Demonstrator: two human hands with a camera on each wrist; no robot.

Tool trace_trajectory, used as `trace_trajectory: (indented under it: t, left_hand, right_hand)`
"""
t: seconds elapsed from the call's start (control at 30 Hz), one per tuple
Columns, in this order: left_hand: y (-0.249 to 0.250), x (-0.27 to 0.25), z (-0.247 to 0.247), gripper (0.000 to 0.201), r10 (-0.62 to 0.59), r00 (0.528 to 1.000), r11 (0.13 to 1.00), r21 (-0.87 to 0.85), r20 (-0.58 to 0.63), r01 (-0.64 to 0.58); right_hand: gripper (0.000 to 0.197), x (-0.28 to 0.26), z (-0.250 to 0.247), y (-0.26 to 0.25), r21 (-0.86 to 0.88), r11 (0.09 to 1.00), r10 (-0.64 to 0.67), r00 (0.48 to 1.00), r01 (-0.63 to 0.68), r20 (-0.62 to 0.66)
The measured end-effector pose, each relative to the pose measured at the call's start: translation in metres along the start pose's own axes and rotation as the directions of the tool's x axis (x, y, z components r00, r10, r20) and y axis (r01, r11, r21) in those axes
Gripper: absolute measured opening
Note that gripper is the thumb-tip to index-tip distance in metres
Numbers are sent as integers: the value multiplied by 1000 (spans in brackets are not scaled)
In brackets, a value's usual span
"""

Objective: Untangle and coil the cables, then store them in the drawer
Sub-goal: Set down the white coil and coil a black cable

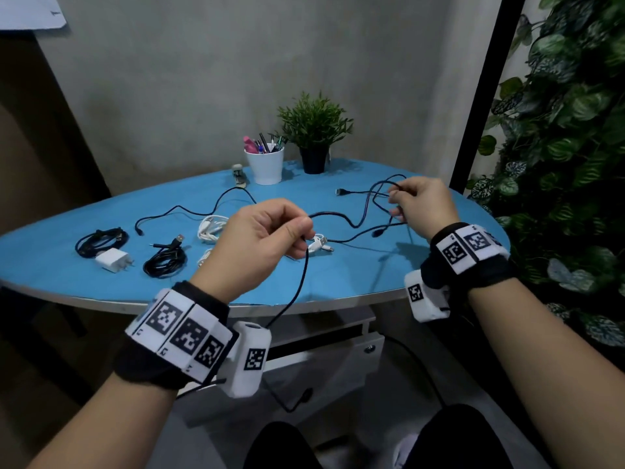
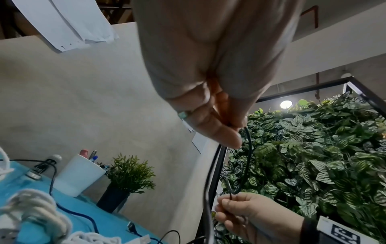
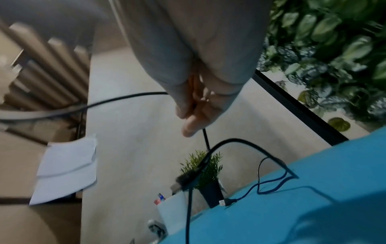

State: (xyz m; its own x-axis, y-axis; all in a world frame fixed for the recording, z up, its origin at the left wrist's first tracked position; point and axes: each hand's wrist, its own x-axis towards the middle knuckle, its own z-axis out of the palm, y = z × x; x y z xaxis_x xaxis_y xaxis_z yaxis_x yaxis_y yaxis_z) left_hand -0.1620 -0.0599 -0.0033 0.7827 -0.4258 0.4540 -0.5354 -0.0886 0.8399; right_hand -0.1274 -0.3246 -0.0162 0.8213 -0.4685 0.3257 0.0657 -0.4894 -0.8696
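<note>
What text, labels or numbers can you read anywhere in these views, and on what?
No readable words or numbers in any view.
Left wrist band: black-and-white square marker codes only, no letters.
Right wrist band: the same marker codes.
Paper sheets on the wall: any print is too small to read.
White charger: no marking legible.

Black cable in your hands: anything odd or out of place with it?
Yes. Below the left hand, the black cable hangs off the table's front edge toward the floor, and near the right hand it loops, tangled.

Nothing legible here: the wristbands (image 1: 179, 333) carry only black-and-white square marker patterns, and the paper sheets (image 2: 69, 24) on the wall show no readable print.
</note>
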Motion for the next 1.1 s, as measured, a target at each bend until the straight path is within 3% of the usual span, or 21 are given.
trace_trajectory:
  t: [0.1, 0.23, 0.33, 0.47, 0.6, 0.7, 0.77, 0.83, 0.9, 1.0, 1.1]
  left_hand:
    - [-9, 1, -3, 14, -43, 996, 998, 39, -74, 46]
    - [-20, 5, -15, 18, -77, 950, 997, -13, -302, 77]
    - [-22, 7, -20, 21, -82, 898, 994, -105, -432, 40]
    - [-20, 5, -15, 20, -63, 909, 993, -115, -412, 16]
    - [-24, 3, -15, 20, -97, 947, 995, -52, -307, 85]
    - [-30, 4, -19, 20, -131, 929, 991, -7, -347, 137]
    - [-35, 6, -22, 21, -155, 915, 981, 51, -373, 187]
    - [-43, 6, -22, 21, -172, 929, 949, 198, -327, 246]
    - [-50, 5, -19, 20, -204, 952, 877, 389, -228, 281]
    - [-52, -1, -12, 17, -293, 953, 792, 538, -83, 290]
    - [-49, -9, -2, 12, -349, 930, 778, 590, 116, 219]
  right_hand:
    - [14, 0, -4, -2, 163, 987, 11, 1000, -9, -15]
    - [5, -3, -15, 1, 40, 997, -66, 996, 68, -65]
    - [6, -5, -16, 7, -45, 997, -59, 998, 57, -26]
    - [6, -10, -9, 6, 2, 998, -69, 995, 69, -67]
    - [5, -15, -12, -3, 53, 991, -117, 990, 122, -78]
    - [11, -23, -15, -9, 36, 989, -141, 990, 142, -11]
    - [17, -30, -15, -14, 143, 982, -128, 992, 124, 16]
    - [22, -37, -15, -23, 431, 901, -80, 994, 41, 73]
    - [26, -44, -15, -32, 669, 740, -34, 990, -68, 138]
    - [27, -52, -17, -43, 815, 562, -15, 983, -143, 183]
    - [21, -54, -19, -48, 890, 425, -81, 972, -165, 219]
